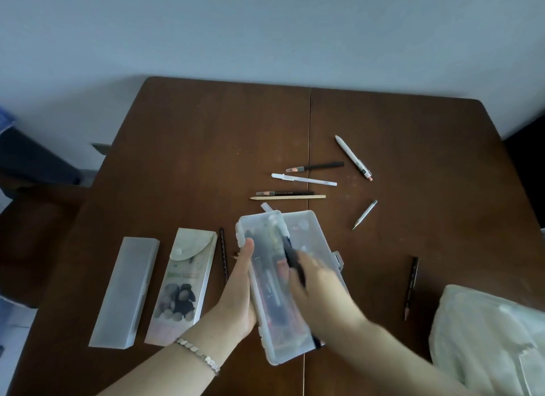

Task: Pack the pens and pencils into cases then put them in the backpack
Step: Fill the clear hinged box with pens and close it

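Observation:
My left hand [240, 286] holds a clear plastic pencil case [272, 307] from its left side, thumb up along the case's edge. The case lies open, its lid [312, 233] flat on the table to the right, and several pens and pencils lie inside. My right hand [315, 280] is blurred and grips a black pen [292, 257] over the case. Loose on the table beyond are a white pen [303, 179], a black pencil [315, 167], a wooden pencil [287, 197] and a white clicker pen [354, 157].
A frosted case [125, 292] and a printed flap case [182, 286] lie at the left, a dark pencil [223, 254] beside them. A silver pencil [365, 214] and a dark pencil [410, 286] lie to the right. A pale backpack [489, 342] sits at the lower right.

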